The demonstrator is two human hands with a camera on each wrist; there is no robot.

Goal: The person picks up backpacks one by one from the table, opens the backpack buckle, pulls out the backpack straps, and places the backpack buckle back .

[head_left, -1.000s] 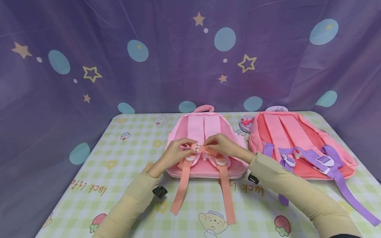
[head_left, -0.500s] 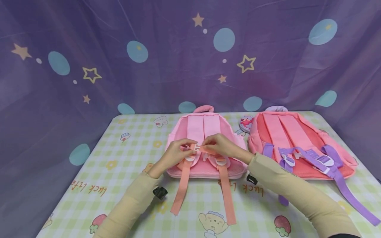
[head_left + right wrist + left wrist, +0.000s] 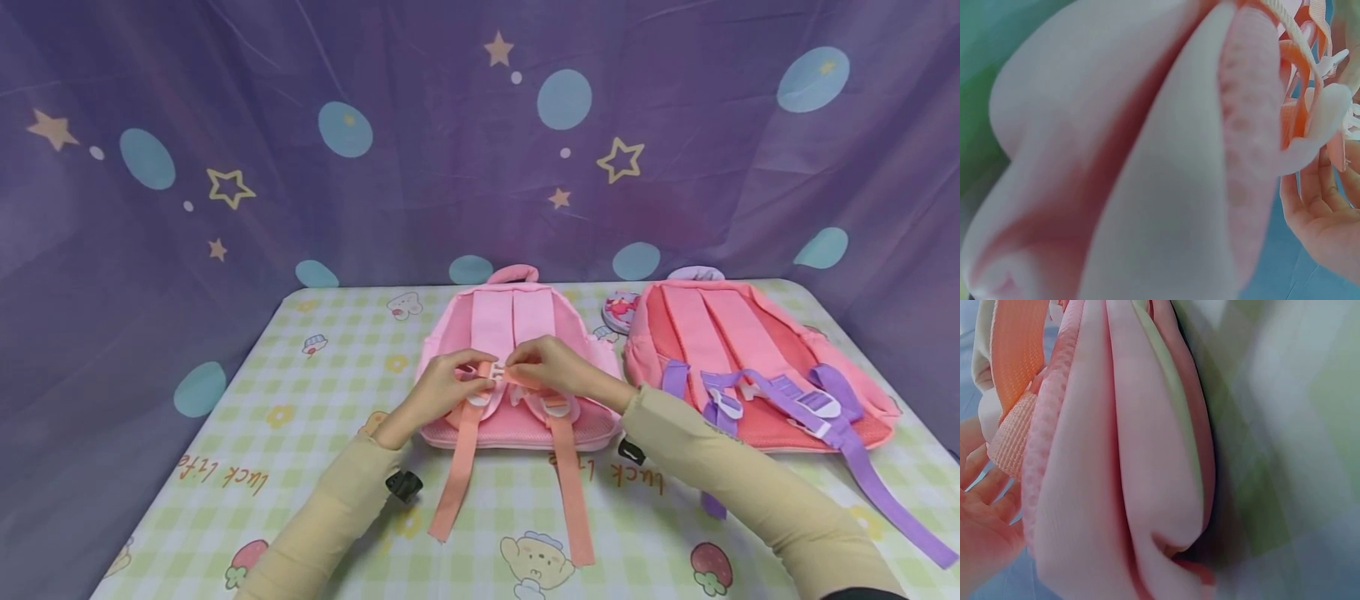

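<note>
A light pink backpack [image 3: 535, 310] lies with its shoulder straps facing up. Over its lower middle, my left hand [image 3: 437, 389] pinches the white plastic buckle [image 3: 496, 372] at an orange strap end, between thumb and fingers. My right hand [image 3: 557, 365] pinches the orange webbing strap [image 3: 528, 380] just right of that buckle. Two orange strap tails [image 3: 456, 487] hang toward the front. In the left wrist view the backpack side [image 3: 1085, 475] hides most of the hold, with my left palm [image 3: 988, 519] at the edge. My right hand's fingers [image 3: 1319, 194] show beside the straps in the right wrist view.
A coral-pink backpack [image 3: 678, 329] with purple straps [image 3: 873, 475] lies close on the right, partly beneath the right forearm's reach. A small round purple pouch [image 3: 621, 312] sits between the bags. Behind the checkered tablecloth [image 3: 337, 367] hangs a purple curtain [image 3: 420, 208].
My right hand has shifted slightly left along the strap, nearer the white buckle. The left hand and both backpacks hold nearly the same place.
</note>
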